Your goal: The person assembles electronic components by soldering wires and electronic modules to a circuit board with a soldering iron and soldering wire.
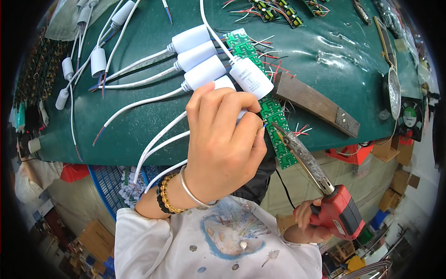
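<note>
My left hand (224,137) is closed in a pinch on a thin wire (264,124) beside a long green circuit board strip (284,151). Its fingers partly cover white cylindrical housings with cables, so how those sit under the hand is hidden. My right hand (307,222) grips the handle of a red and black soldering gun (343,213). The gun's tip is close to the strip, just right of the pinched wire; whether it touches is unclear. A white housing (251,78) lies across the strip, with more housings (203,73) lined up to its left.
A dark wooden bar (318,103) rests against the strip's right side. Loose white cabled housings (98,61) lie at the left of the green table (334,60). Small circuit boards (290,14) are at the back. A blue basket (103,183) stands below the front edge.
</note>
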The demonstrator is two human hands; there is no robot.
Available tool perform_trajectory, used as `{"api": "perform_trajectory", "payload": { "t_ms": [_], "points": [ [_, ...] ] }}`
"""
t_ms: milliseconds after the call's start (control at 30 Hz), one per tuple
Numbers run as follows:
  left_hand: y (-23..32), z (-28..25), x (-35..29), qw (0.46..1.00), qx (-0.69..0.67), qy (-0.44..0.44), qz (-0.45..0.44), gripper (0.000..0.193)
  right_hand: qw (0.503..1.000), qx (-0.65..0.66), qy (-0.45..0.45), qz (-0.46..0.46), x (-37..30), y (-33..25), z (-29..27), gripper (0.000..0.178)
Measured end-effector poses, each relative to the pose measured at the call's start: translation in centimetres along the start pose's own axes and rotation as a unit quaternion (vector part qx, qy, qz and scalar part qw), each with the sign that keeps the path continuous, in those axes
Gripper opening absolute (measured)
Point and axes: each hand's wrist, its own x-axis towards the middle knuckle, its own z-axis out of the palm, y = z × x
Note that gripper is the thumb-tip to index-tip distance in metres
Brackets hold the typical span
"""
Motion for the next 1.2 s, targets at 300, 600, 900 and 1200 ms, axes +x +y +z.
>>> {"api": "perform_trajectory", "payload": {
  "t_ms": [300,600,900,1200],
  "points": [
    [-0.1,-0.1,0.1,1.000,-0.007,-0.002,-0.002,0.018,0.983,-0.077,-0.151,0.069,2.3,-1.0,-0.4,0.078],
    [-0.3,0.1,-0.1,1.000,-0.006,0.006,0.005,0.019,0.999,-0.042,0.008,-0.026,0.3,-0.1,0.1,0.083],
    [-0.1,0.1,-0.1,1.000,-0.007,0.009,0.004,0.019,0.998,-0.048,-0.009,-0.037,1.1,-0.2,0.8,0.084],
    [-0.2,0.5,0.0,1.000,-0.016,0.022,0.014,0.018,0.995,0.021,0.010,-0.097,3.0,0.3,2.4,0.080]
  ]
}}
